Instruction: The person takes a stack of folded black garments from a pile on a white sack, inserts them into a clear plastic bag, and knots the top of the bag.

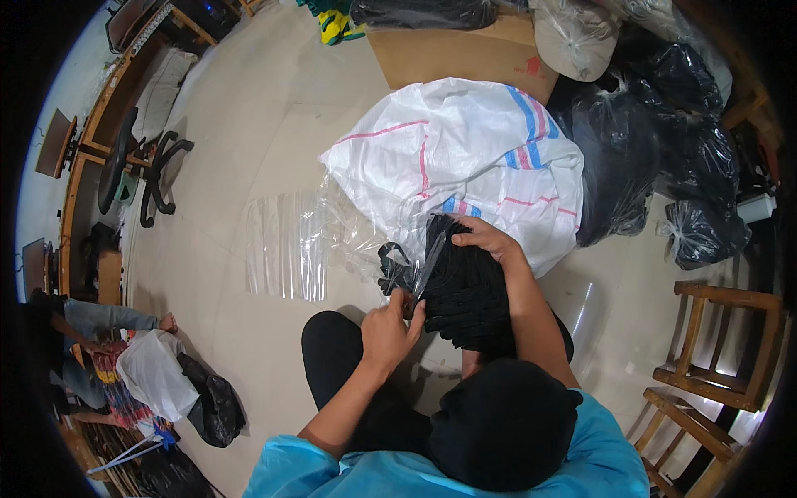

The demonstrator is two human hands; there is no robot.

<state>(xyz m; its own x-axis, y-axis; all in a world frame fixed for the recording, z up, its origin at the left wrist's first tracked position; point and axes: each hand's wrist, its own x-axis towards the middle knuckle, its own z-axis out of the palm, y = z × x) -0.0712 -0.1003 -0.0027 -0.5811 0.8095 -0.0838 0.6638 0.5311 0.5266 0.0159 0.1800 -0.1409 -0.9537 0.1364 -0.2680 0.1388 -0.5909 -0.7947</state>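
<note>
A stack of folded black fabric items [467,292] lies in front of me, over my lap. My right hand [489,239] holds its far right edge, thumb on top. At the stack's left side, my left hand [392,324] pinches the lower end of a clear plastic bag or sleeve [431,264]; what is inside it is hard to tell. Just left of the stack is a small bunch of black items [394,264] with a pale tag or patch. Crumpled clear plastic [355,239] and a row of flat clear plastic bags [286,249] lie on the tiled floor farther left.
A white woven sack [461,143] with coloured stripes lies ahead, before a cardboard box [461,56]. Filled dark plastic bags [613,162] stand at the right, above wooden stools [725,342]. At the far left, a person [87,336] sits near a white bag [155,373] and a wheeled chair base [159,177].
</note>
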